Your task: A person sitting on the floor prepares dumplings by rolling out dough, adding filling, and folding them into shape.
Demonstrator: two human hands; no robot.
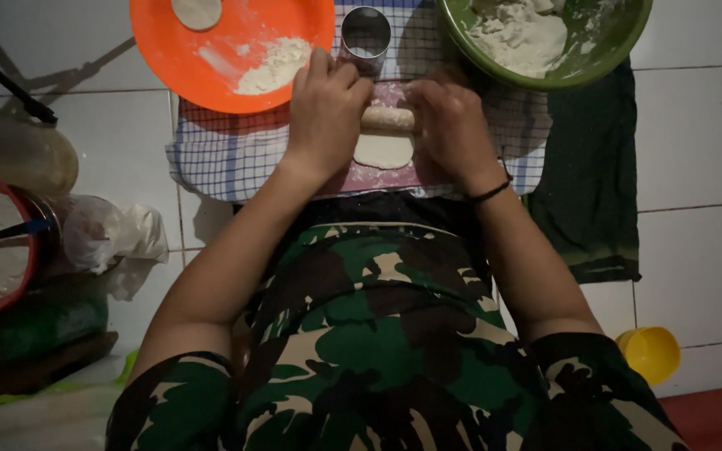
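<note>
My left hand [324, 113] and my right hand [451, 125] press down on the two ends of a wooden rolling pin [388, 118]. Under the pin lies a small flat piece of pale dough [383, 151] on a pink board [378, 177]. The board rests on a blue-checked cloth [227, 150] spread over the white tiled floor. A black band circles my right wrist.
An orange plate [211, 58] with flour and a dough disc sits at the far left. A metal ring cutter [365, 35] stands beyond the pin. A green bowl [603, 50] of dough is far right, a dark cloth [595, 192] beside it. Containers crowd the left; a yellow cup [649, 352] sits right.
</note>
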